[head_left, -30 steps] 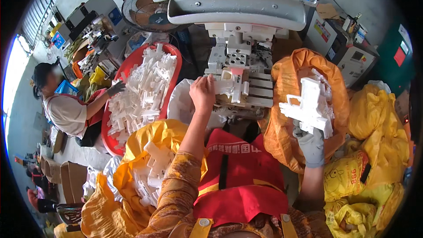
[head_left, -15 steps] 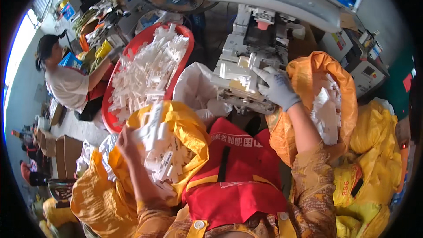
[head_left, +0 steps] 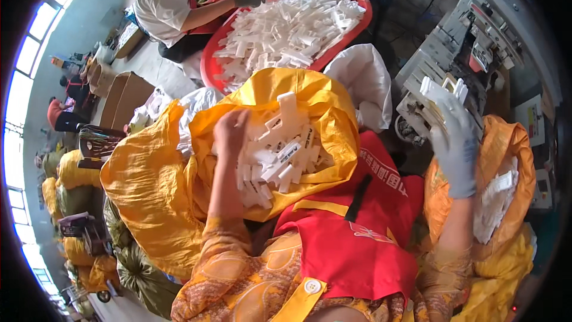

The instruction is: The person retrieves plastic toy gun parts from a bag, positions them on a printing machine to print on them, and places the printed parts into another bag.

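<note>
My bare left hand [head_left: 231,132] is over the left side of a yellow sack [head_left: 196,220]. Its fingers bend down out of sight, so their closure is unclear. Inside the sack lie many white plastic pieces [head_left: 289,154], some with dark print, and one longer piece [head_left: 288,109] stands up from the pile. My right hand [head_left: 456,149], in a grey glove, is raised beside the fixture [head_left: 415,110] of a machine at the right. Its fingers are closed on a white plastic piece [head_left: 433,88] by the fixture's edge.
Beyond the sack stands a red tub [head_left: 210,62] heaped with white pieces, where a person [head_left: 167,12] works with a gloved hand. A white sack [head_left: 360,80] sits between tub and machine. An orange sack [head_left: 518,134] of white pieces is by my right forearm.
The view has swung left. My left hand has let go of the white pieces it held above the sack. My right hand has lifted from the fixture with a white piece.
</note>
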Demonstrator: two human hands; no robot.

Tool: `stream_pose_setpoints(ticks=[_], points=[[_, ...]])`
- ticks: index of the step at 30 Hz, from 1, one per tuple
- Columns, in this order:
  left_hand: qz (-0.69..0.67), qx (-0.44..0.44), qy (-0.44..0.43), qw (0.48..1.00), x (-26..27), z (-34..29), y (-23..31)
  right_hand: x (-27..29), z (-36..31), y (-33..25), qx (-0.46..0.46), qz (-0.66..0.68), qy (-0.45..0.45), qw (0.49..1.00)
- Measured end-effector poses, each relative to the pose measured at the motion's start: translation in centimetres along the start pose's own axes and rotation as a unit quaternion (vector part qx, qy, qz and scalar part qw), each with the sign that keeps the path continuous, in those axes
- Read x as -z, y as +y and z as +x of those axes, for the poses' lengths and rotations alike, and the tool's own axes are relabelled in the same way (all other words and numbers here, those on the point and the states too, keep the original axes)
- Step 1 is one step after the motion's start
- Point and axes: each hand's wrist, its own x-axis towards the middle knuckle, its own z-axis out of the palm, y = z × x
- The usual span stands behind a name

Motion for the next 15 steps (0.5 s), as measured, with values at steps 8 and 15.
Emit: stream_pose_setpoints(ticks=[8,15], points=[[0.015,-0.037,-0.118,0.992,-6.3,1.5,5.9,-4.8,-2.7,-8.0,0.032,0.158,-0.101,0.982],[-0.541,-0.135,-0.245,0.793,5.6,-4.3,5.4,-5.3,-2.7,-9.5,0.043,0.314,-0.078,0.945]])
